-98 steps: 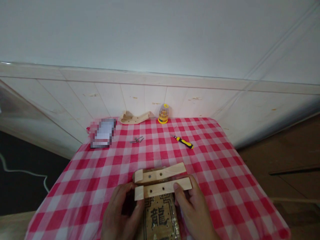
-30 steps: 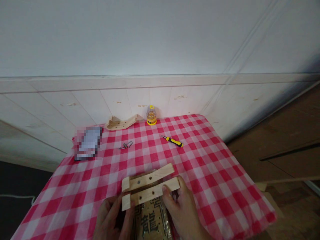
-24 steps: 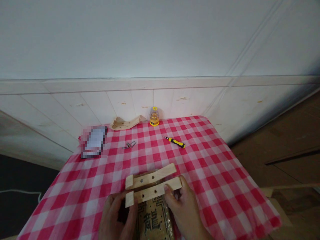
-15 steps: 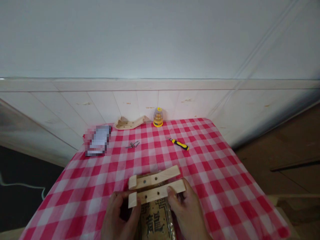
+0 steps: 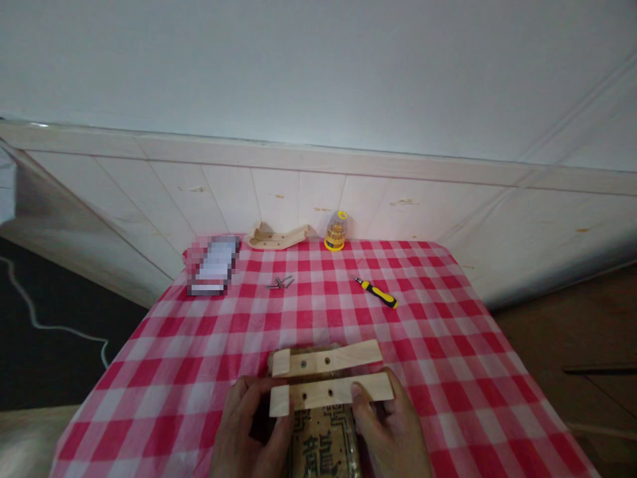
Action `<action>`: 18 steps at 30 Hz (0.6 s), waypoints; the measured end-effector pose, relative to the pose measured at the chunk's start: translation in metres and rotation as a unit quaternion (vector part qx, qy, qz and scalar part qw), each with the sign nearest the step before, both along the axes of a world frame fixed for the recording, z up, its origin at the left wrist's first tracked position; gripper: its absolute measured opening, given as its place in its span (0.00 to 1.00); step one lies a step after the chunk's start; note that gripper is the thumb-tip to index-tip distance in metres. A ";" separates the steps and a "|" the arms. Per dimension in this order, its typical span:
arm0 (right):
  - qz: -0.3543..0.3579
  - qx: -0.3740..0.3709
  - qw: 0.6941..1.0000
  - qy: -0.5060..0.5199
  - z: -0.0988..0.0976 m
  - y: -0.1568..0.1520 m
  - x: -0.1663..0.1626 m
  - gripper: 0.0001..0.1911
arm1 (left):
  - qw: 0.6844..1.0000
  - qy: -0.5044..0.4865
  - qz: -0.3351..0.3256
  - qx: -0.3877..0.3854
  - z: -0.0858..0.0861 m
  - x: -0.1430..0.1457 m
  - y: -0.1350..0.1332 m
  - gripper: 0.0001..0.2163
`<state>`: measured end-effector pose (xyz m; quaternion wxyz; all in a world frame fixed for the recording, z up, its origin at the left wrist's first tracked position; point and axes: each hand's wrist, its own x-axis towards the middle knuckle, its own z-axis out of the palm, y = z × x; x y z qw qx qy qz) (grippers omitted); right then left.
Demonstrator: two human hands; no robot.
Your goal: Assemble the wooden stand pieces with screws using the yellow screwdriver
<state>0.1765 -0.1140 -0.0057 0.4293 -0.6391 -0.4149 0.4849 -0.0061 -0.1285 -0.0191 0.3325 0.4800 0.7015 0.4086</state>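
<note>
Both hands grip the nearer of two pale wooden strips. My left hand (image 5: 251, 425) pinches the raised block at the left end of this wooden strip (image 5: 343, 393), and my right hand (image 5: 391, 425) has its thumb on the strip's face towards the right end. Two holes show in it. Just behind lies a second wooden strip (image 5: 353, 355), with what look like screw heads in its two holes. Under both strips is a brown board (image 5: 321, 448) with dark carved-looking characters and a border pattern, in what seems a shiny wrap.
A yellow-and-black screwdriver (image 5: 381, 293) lies at the right of the checked cloth (image 5: 199, 372). Several loose screws (image 5: 280, 283) lie left of it. Along the wall stand a curved wooden piece (image 5: 279, 238) and a yellow bit holder (image 5: 335, 232). A blurred phone-like object (image 5: 213, 265) lies far left.
The camera view has turned, shifting the table's things to the right in the picture. Both hands keep their hold on the near strip, which now looks more level.
</note>
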 end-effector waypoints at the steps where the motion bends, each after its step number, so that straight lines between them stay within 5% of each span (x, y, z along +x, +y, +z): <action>1: 0.001 -0.003 1.000 -0.002 0.000 0.000 0.001 0.16 | 1.000 -0.002 -0.001 0.002 0.000 0.000 0.000 0.18; 18: -0.004 0.001 1.000 0.014 0.002 0.000 -0.001 0.18 | 0.999 0.028 -0.006 0.025 -0.012 -0.006 0.001 0.20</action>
